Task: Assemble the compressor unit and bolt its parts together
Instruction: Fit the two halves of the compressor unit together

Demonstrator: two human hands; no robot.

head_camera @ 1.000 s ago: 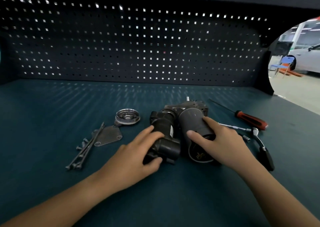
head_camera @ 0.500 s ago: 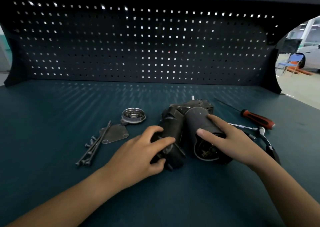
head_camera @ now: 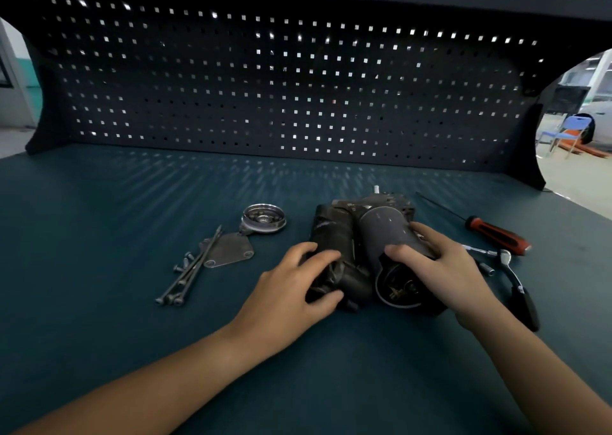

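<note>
Dark metal at the centre of the frame: compressor unit (head_camera: 371, 216) lying on the teal table (head_camera: 99, 235), made of two cylinders side by side and touching. Black cylinder (head_camera: 331, 235) on the left, grey cylinder (head_camera: 384, 232) on the right, open end of the grey one turned toward the lower edge of the frame.

Both near ends inside a grip. Left hand (head_camera: 291, 289) coming in from the lower left, fingers curled over the near end of the black cylinder, thumb pressed against its near side: grip closed round it. Right hand (head_camera: 443, 269) coming in from the lower right, fingers wrapped over the grey cylinder just behind its open end, forefinger laid across the top: grip closed round that too.

Left of the unit and apart from it: one round shiny cap (head_camera: 264, 217); one flat metal plate (head_camera: 228, 250) just below the cap. Further left, long bolts (head_camera: 192, 269) in a bundle, three heads countable at the lower end; a few short bolts (head_camera: 182, 262) beside them, number unclear.

Right of the unit: one screwdriver (head_camera: 496, 235) with a red and black handle, one ratchet wrench (head_camera: 516, 279), one small socket (head_camera: 486, 269) just beside the right hand.

Black pegboard (head_camera: 298, 86) across the upper half of the frame.
</note>
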